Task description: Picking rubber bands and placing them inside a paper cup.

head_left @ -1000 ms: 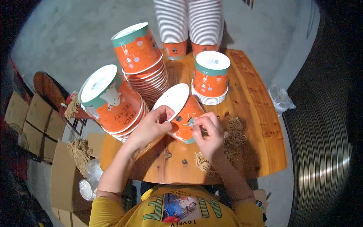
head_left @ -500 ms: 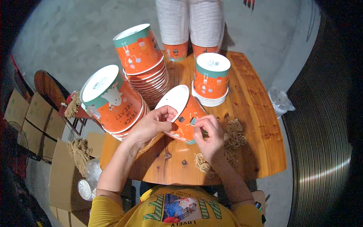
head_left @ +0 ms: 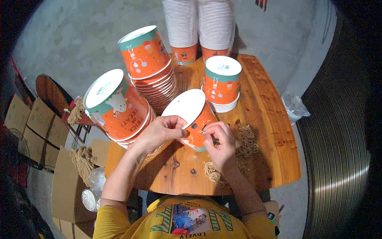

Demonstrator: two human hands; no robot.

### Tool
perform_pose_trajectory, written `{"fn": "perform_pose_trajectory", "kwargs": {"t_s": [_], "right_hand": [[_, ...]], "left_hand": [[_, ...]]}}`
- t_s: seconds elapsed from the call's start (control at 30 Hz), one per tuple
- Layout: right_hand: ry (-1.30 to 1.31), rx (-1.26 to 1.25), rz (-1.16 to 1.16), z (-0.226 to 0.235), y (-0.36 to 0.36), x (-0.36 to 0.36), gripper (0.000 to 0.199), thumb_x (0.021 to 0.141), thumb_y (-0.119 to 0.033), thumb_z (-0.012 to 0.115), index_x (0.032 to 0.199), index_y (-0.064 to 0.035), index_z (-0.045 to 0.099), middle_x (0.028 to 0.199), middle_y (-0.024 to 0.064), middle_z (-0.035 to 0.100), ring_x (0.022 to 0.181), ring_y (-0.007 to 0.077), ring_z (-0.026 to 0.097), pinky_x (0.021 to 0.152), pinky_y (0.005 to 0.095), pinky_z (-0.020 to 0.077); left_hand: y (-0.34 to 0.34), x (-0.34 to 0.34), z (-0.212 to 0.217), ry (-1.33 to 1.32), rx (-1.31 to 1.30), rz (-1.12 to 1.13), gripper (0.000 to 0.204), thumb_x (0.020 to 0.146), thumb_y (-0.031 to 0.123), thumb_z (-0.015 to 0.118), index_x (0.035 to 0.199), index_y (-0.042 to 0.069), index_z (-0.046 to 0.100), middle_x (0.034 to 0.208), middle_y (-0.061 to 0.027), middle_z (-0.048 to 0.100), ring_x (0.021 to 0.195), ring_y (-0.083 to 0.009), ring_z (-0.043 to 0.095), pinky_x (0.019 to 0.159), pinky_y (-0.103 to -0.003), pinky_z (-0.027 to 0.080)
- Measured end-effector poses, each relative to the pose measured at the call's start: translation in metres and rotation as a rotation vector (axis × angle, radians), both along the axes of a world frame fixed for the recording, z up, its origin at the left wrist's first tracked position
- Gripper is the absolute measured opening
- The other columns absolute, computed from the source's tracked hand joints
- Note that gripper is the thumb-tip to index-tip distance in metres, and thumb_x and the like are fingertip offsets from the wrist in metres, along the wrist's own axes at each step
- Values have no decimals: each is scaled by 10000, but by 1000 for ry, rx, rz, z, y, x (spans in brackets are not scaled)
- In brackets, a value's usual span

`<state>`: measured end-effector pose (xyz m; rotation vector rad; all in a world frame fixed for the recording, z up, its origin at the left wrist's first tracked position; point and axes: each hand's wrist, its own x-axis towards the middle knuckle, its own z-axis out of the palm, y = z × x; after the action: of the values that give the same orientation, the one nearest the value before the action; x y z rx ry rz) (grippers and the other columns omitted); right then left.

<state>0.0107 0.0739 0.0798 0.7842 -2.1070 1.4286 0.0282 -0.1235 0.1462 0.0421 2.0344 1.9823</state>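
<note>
An orange paper bucket (head_left: 197,133) lies tilted between my hands, its white inside facing up and away to the left. My left hand (head_left: 165,129) is closed on its rim, thumb and fingers pinching the near edge. At the bucket's right side, my right hand (head_left: 220,142) has thumb and fingertips pressed together; what they hold, if anything, is hidden. Small dark holes show in the bucket's wall near the rim. Beige cord (head_left: 158,152) strands hang by my left wrist. A bundle of beige cords (head_left: 246,148) lies right of my right hand, with loose ends under its wrist.
Upside-down bucket stacks stand at left (head_left: 131,101), behind it (head_left: 145,59) and at right (head_left: 222,85). Two tall wrapped stacks (head_left: 180,24) rise at the wooden table's (head_left: 274,131) far edge. Cardboard boxes (head_left: 65,187) sit left; a clear plastic bag (head_left: 294,106) lies beyond the right edge.
The bucket has turned slightly, its mouth showing rounder and wider. My left fingers have shifted on the rim. My right hand stays almost in place.
</note>
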Motion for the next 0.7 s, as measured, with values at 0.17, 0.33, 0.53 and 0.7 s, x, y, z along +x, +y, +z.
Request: {"fn": "perform_pose_trajectory", "kwargs": {"t_s": [0.17,0.33,0.53,0.7], "right_hand": [[45,-5,4,-1,1,0,88,760,46,571,810,-7,522,921,94,580,802,191,550,687,275,455],[33,-62,14,-5,1,-1,91,769,53,565,821,-6,520,949,106,583,801,185,553,687,272,459],[26,-42,38,-3,2,0,85,776,47,569,829,-3,525,984,120,582,812,183,559,688,278,465],[63,-42,38,-3,1,-1,126,733,22,601,813,-34,521,956,136,578,845,279,577,753,363,459]], "left_hand": [[-1,-2,-7,73,-51,-28,189,769,-27,594,957,-10,586,817,23,549,780,-60,555,757,-219,474],[4,0,-1,60,-56,12,204,758,-39,587,960,-10,585,800,40,524,776,-50,546,763,-218,472],[3,-5,-6,118,-97,22,179,756,-39,592,929,5,576,783,51,516,715,-31,506,675,-199,455],[4,-7,-9,155,-16,1,160,761,-35,587,910,15,563,761,53,500,701,-27,488,629,-184,438]]}}
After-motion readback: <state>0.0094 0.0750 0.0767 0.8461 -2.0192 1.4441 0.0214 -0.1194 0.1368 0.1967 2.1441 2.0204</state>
